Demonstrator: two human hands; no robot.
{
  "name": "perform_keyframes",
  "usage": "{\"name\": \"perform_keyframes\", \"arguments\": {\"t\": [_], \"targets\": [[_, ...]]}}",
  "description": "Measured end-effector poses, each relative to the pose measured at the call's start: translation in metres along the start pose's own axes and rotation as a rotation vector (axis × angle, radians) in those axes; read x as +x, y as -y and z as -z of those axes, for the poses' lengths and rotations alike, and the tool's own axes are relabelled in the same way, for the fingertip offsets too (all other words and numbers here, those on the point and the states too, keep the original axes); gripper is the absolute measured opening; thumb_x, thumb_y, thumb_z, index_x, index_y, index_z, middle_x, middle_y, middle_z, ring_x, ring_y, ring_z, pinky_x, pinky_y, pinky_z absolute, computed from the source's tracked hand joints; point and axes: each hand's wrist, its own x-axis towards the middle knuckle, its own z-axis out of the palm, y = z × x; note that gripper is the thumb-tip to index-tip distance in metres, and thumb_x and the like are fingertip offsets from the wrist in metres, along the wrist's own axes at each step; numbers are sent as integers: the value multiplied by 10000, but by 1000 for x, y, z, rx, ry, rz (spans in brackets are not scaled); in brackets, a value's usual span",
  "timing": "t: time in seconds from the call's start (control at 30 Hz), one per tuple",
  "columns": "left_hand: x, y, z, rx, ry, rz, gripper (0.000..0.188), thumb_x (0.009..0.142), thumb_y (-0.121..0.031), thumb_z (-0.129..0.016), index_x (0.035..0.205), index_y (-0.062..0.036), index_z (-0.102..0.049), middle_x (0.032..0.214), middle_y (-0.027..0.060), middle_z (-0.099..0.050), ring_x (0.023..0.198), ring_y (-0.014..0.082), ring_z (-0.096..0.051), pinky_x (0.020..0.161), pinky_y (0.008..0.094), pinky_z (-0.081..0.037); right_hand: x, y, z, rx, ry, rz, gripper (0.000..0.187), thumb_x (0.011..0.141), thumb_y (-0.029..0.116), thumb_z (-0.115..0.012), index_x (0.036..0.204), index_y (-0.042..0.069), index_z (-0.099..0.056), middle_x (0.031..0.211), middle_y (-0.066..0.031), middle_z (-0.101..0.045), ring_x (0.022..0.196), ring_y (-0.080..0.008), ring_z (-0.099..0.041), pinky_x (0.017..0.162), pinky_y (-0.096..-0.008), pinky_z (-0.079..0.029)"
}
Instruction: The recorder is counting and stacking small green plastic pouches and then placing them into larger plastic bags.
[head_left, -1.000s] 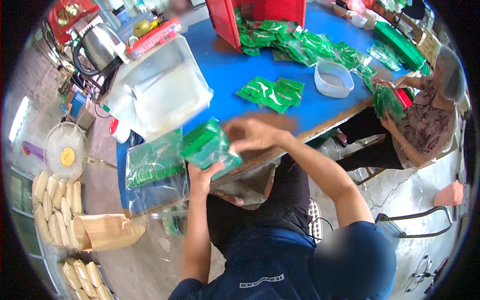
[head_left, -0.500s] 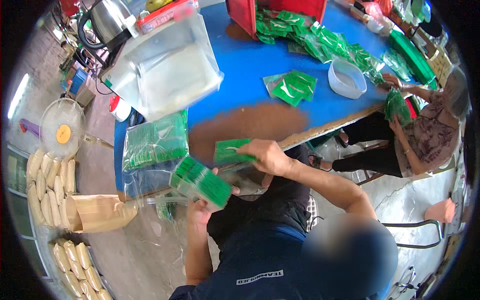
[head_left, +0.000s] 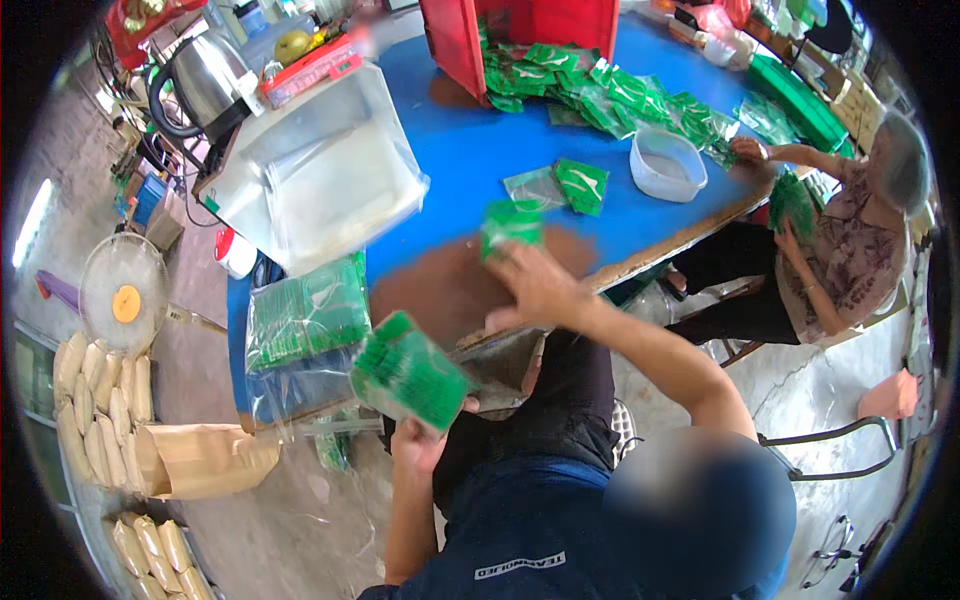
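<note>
A thick stack of small flat green packets (head_left: 412,372) is gripped in my left hand (head_left: 420,446), held at a tilt in front of the table edge. My right hand (head_left: 540,288) reaches over the bare brown patch of the tabletop, its fingertips on one green packet (head_left: 512,224), blurred by motion. Just beyond, another green packet (head_left: 582,186) and a clear-looking packet (head_left: 534,187) lie on the table. Left of my stack, a clear bag filled with rows of green packets (head_left: 308,315) rests at the table's edge.
On the blue table (head_left: 450,165) stand a red crate (head_left: 455,45) spilling a heap of green packets (head_left: 620,95), a clear plastic tub (head_left: 668,165), a pile of clear bags (head_left: 345,165) and a kettle (head_left: 205,80). A co-worker (head_left: 850,225) sits at right, holding packets.
My right hand has moved away from the stack, further over the table, and now has a packet from the small group there. The stack in my left hand has tilted slightly.
</note>
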Motion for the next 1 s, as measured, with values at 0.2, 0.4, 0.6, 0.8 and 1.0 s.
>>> {"name": "perform_keyframes", "arguments": {"t": [0.2, 0.4, 0.6, 0.8, 1.0], "targets": [[8, 19, -26, -150, -6, 11, 677, 884, -282, -715, 1462, -45, -455, 1481, 172, -502, 1400, 413, -419, 1187, 614, -298, -18, 103, -6, 1049, -317, -646, 153, 965, 35, -641, 1117, 14, -639, 871, -63, -679, 771, -171, -649, 653, -291, -533], [16, 22, 0, -231, -130, -58, 672, 865, -282, -763, 1407, 6, -490, 1405, 158, -575, 1317, 404, -512, 1184, 623, -290, 20, 72, 12, 894, -62, -566, 497, 1012, 429, -550, 989, -57, -651, 872, -204, -698, 792, -325, -685, 739, -443, -539], [-14, 13, 1, 166, -82, -66, 638, 948, -338, -646, 1458, -18, -435, 1460, 125, -525, 1359, 373, -474, 1164, 610, -336, 48, -28, -37, -334, 108, -541, 771, 999, 637, -376, 1464, 26, -446, 1511, -292, -380, 1428, -451, -325, 1176, -585, -233], [-7, 17, 2, 151, -289, -70, 574, 922, -145, -645, 1435, 9, -440, 1419, 156, -544, 1333, 355, -501, 1150, 534, -383, 8, 67, -1, 670, 225, 145, 256, 983, 241, -609, 1093, 9, -617, 1154, -205, -639, 1112, -397, -608, 935, -470, -510], [-5, 21, 16, -16, -281, -44, 652, 889, -173, -672, 1448, 18, -396, 1400, 189, -540, 1291, 386, -532, 1095, 584, -431, 23, -105, 33, -85, -301, -345, 927, 728, 596, -799, 1353, -35, -533, 1449, -281, -482, 1348, -422, -462, 1134, -487, -380]]}}
